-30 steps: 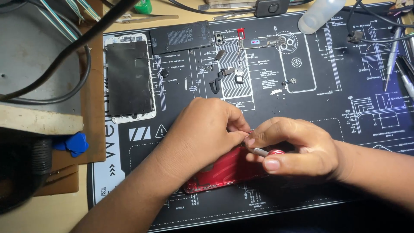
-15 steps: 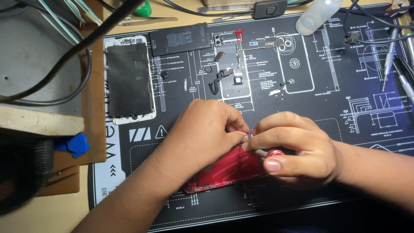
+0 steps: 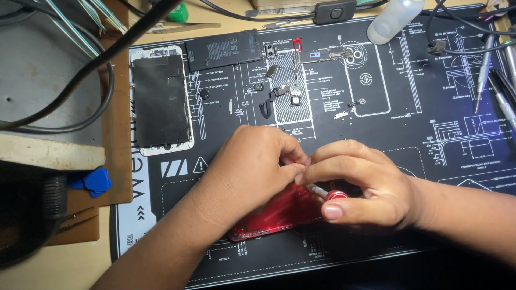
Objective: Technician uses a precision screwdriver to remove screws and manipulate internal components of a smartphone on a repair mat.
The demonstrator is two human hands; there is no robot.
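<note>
**Hands working a screwdriver on a red phone shell**

Near the mat's (image 3: 408, 177) front edge, the left hand (image 3: 250, 172) pins down the red phone shell (image 3: 279, 215). The right hand (image 3: 360, 185) pinches a red-capped screwdriver (image 3: 325, 193), apparently turning a screw; next calls for steady, gentle twisting.

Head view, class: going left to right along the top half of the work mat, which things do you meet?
Phone screen panel → black battery → small loose phone parts → clear plastic bottle → screwdrivers at the right edge.
</note>
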